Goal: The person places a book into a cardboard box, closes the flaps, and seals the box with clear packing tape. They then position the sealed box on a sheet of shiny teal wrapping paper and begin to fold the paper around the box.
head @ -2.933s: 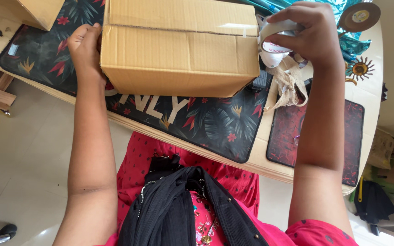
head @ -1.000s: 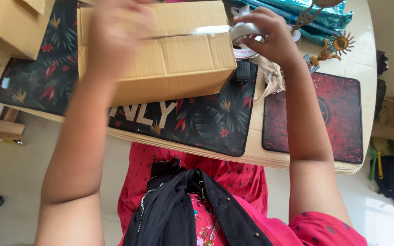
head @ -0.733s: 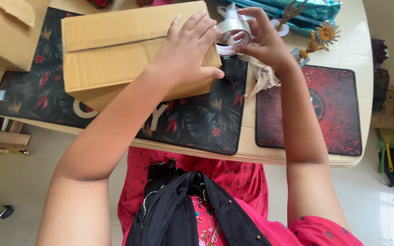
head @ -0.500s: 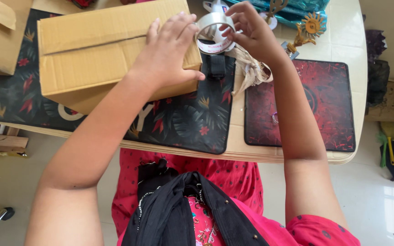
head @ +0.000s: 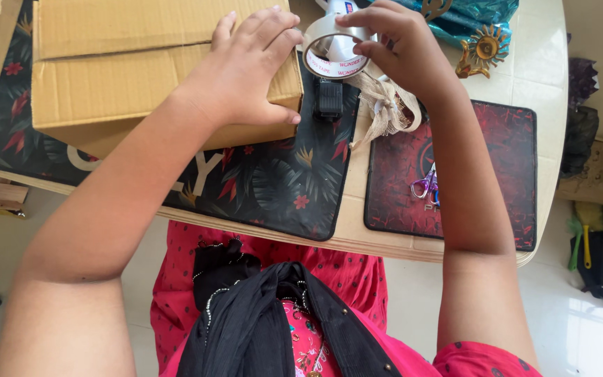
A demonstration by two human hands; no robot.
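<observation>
While my left hand (head: 246, 73) lies flat, fingers spread, on the right end of the brown cardboard box (head: 127, 70), my right hand (head: 399, 49) pinches the clear packing-tape roll (head: 335, 52) just off that corner. Sealing step, I judge; next needs the strip cut or pressed down. Box sits on the floral mat (head: 280, 188), near the pale surface (head: 357, 230) edge; open room right, over the red mat (head: 497, 174).

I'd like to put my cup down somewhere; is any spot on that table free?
The red mat right of the scissors is bare, as is the floral mat before the cardboard box. Around the tape roll and twine it is crowded.
</observation>
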